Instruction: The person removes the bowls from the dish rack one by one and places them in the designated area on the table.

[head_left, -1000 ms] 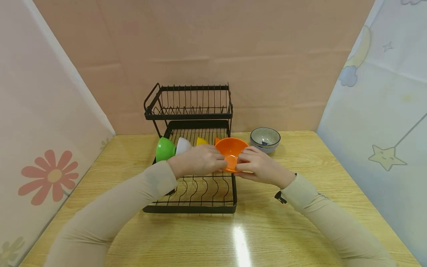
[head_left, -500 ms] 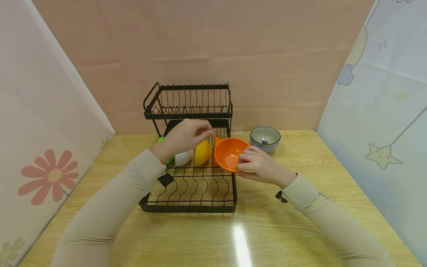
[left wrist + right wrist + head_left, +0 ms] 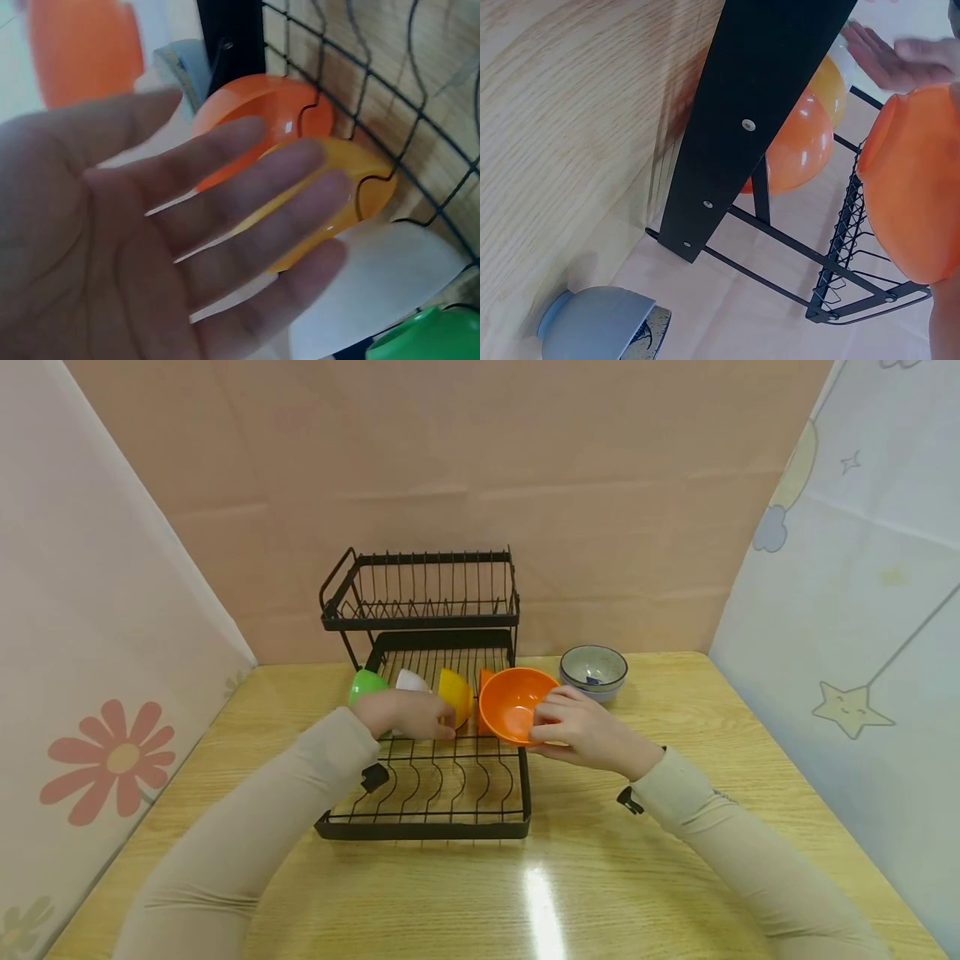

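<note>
Orange bowl point(image 3: 512, 703) hides partly behind the right hand point(image 3: 583, 731) gripping it, left hand point(image 3: 408, 713) outspread.

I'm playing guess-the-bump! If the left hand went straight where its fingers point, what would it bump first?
Probably the yellow bowl in the black dish rack: the left hand points toward it. Depth is hard to judge, so the white bowl beside it might come first.

No text, label, brand or number can be read on the orange bowl point(image 3: 512, 706), the black dish rack point(image 3: 423, 831) or the flower-print cloth point(image 3: 90, 635); the dark blue mark point(image 3: 593, 681) inside the speckled bowl point(image 3: 579, 665) cannot be made out as lettering.
</note>
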